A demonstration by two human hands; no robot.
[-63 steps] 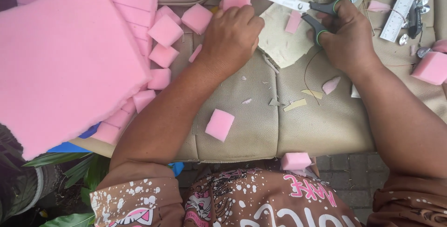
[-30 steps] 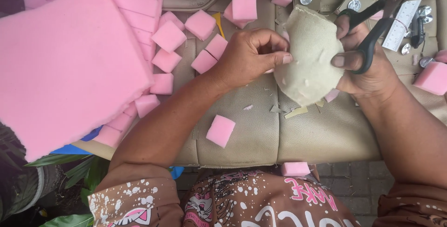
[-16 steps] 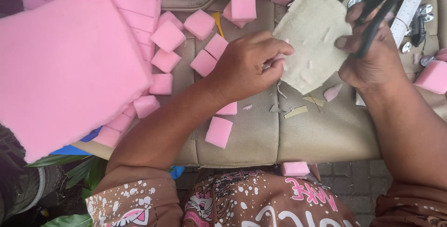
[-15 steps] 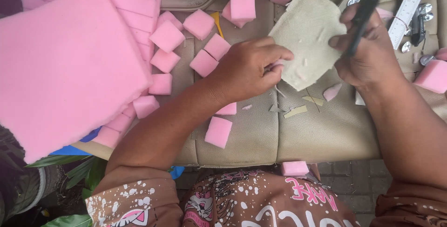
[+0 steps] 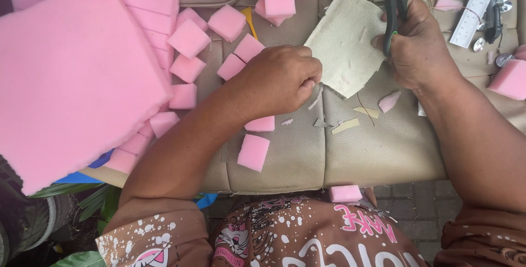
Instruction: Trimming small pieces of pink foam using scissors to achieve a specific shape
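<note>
A single head-worn camera looks almost straight down from close above the cushion, whose near edge crosses the lower part of the view. The person's own lap fills the bottom edge, both forearms reaching up into the picture. The foam slab takes the upper left corner; the ruler lies by the upper right corner. The cushion's far edge is cut off at the top.

From my feed the light is even, soft daylight with only faint shadows under the left hand and foam blocks, no glare, colours clean, focus sharp mid-frame, though the corners look perhaps slightly stretched and softer.
</note>
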